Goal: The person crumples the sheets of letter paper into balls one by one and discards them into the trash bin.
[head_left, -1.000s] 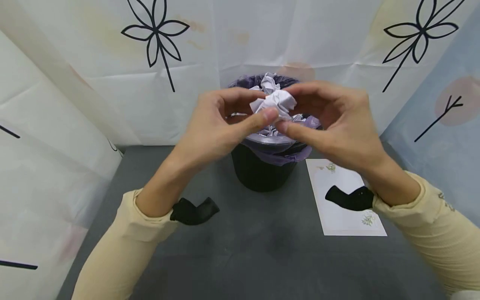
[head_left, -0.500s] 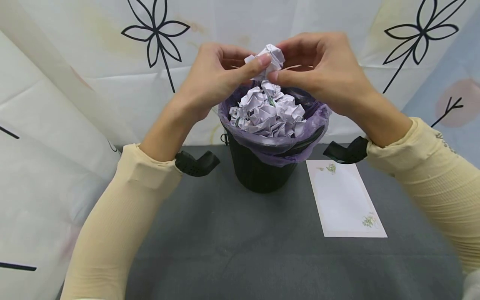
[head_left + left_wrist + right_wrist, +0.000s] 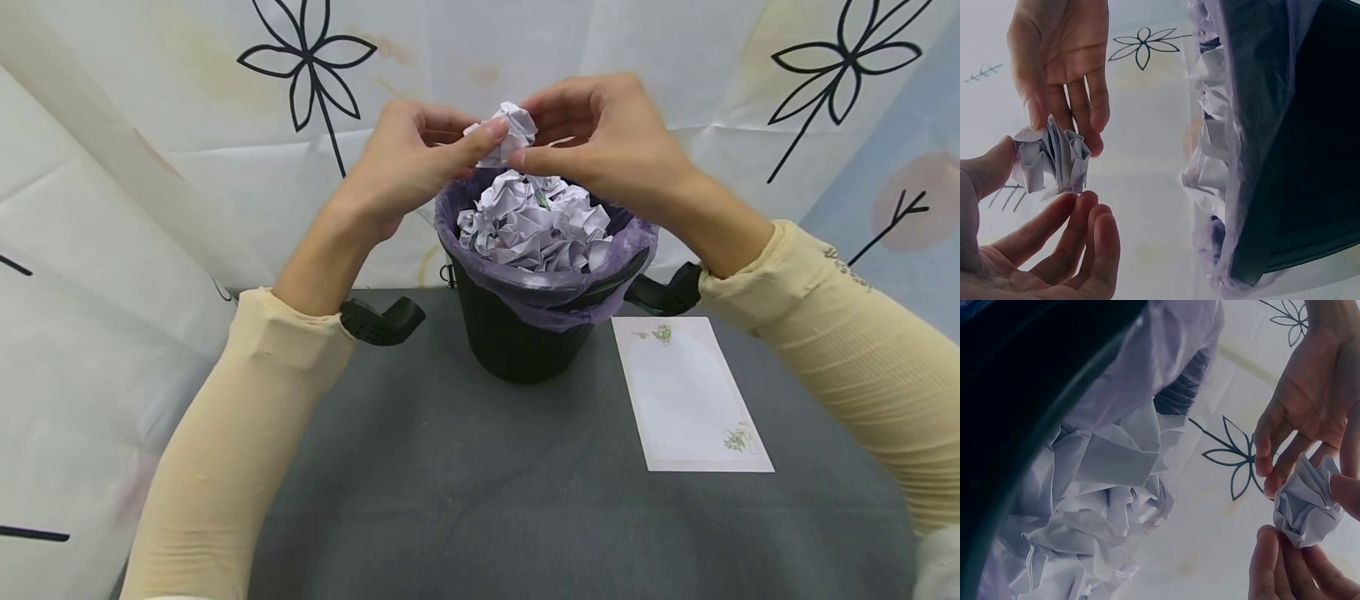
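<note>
A crumpled white paper ball (image 3: 517,125) is held between both hands, just above the back rim of a black bin (image 3: 525,346). My left hand (image 3: 420,158) pinches it from the left, thumb on the near side. From the right, my right hand (image 3: 607,137) grips it with thumb and fingertips. Both wrist views show the ball, with deep folds in the left wrist view (image 3: 1054,156) and a hollow facing the camera in the right wrist view (image 3: 1307,506). Several more crumpled papers (image 3: 525,229) heap up inside the bin's purple liner (image 3: 555,304).
Right of the bin, a flat white sheet (image 3: 693,400) with small printed plants lies on the dark grey tabletop (image 3: 480,483). Pale cloth (image 3: 187,217) with black flower drawings hangs behind and at the sides. A black wrist mount (image 3: 382,323) sits on the left sleeve.
Both hands have lifted the paper ball up and away from in front of the bin, uncovering the heap inside. Since half a second ago they have shifted left and slightly lower.
</note>
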Tool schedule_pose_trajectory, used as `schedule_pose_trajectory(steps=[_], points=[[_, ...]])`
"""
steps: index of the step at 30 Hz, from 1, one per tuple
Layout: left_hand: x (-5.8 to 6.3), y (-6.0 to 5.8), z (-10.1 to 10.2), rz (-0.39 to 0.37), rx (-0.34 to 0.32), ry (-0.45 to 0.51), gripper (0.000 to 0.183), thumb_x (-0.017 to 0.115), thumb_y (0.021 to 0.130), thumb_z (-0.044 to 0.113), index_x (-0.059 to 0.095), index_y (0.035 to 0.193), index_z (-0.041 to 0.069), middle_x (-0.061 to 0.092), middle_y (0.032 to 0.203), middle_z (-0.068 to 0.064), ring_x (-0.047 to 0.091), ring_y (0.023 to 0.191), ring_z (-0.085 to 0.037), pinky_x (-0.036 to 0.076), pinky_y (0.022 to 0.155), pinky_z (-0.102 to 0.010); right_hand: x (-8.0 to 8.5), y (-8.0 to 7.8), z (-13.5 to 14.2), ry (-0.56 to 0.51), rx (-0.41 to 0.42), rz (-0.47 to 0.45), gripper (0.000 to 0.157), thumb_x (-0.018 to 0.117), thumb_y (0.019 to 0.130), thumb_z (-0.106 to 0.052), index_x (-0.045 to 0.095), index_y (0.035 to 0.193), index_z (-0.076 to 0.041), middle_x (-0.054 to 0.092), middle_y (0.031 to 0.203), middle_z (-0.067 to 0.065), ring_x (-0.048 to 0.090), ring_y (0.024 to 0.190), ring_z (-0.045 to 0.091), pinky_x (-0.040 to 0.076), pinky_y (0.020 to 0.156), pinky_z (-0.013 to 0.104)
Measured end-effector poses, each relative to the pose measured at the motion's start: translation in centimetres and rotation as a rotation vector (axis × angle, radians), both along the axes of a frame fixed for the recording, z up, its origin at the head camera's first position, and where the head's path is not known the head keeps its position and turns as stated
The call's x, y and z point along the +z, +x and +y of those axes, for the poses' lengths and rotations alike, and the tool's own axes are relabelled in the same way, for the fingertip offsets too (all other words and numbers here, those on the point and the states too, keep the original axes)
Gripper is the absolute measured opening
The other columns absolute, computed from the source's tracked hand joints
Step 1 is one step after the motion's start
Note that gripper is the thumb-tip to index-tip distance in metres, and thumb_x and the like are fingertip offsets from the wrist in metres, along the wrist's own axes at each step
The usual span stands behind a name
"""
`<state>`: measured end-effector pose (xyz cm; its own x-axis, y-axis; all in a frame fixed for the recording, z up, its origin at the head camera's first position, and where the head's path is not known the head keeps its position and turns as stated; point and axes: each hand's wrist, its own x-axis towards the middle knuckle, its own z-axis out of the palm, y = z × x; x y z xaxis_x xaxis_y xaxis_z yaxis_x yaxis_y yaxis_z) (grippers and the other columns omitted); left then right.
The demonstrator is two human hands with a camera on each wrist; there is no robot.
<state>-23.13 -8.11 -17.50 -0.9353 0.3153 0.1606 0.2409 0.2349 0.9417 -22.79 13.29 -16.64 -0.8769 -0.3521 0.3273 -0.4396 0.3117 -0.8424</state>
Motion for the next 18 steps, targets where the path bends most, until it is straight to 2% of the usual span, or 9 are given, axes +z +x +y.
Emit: schedule_pose_trajectory(steps=[7,11,14,18], points=[[-0.3,-0.6,-1.2,-0.041,0.092,-0.046,0.045,0.074,0.094,0.037,0.071,0.128,0.008,0.065,0.130,-0.006,0.056,0.122,-0.020,0.042,0.106,-0.040,-0.2,-0.6,-0.8,0.126,-0.005,-0.063,0.059,0.083,0.086,-0.015,0.059,0.138,-0.001,0.066,0.128,0.012,0.063,0.117,0.022,0.050,0.101,0.032],[-0.5,-0.6,-1.6,-0.064,0.122,-0.037,0.047,0.074,0.094,0.037,0.068,0.131,0.009,0.062,0.134,-0.007,0.055,0.126,-0.020,0.039,0.110,-0.041,-0.3,-0.4,-0.6,0.120,-0.005,-0.064,0.058,0.081,0.088,-0.014,0.059,0.139,-0.001,0.064,0.131,0.013,0.061,0.121,0.025,0.048,0.104,0.034],[-0.6,-0.2,-1.7,-0.034,0.117,-0.045,0.047,0.075,0.094,0.035,0.067,0.131,0.007,0.063,0.132,-0.008,0.058,0.123,-0.019,0.042,0.108,-0.039,-0.3,0.1,0.0,0.108,-0.009,-0.055,0.055,0.080,0.089,-0.014,0.060,0.138,-0.002,0.066,0.128,0.012,0.061,0.119,0.024,0.049,0.102,0.033],[-0.8,0.7,-1.6,0.057,0.103,-0.058,0.046,0.075,0.094,0.030,0.067,0.131,0.004,0.065,0.127,-0.009,0.062,0.117,-0.019,0.049,0.100,-0.036,-0.4,1.2,0.9,0.073,0.004,-0.020,0.047,0.079,0.089,-0.012,0.064,0.133,-0.002,0.067,0.123,0.011,0.063,0.114,0.023,0.051,0.100,0.033]])
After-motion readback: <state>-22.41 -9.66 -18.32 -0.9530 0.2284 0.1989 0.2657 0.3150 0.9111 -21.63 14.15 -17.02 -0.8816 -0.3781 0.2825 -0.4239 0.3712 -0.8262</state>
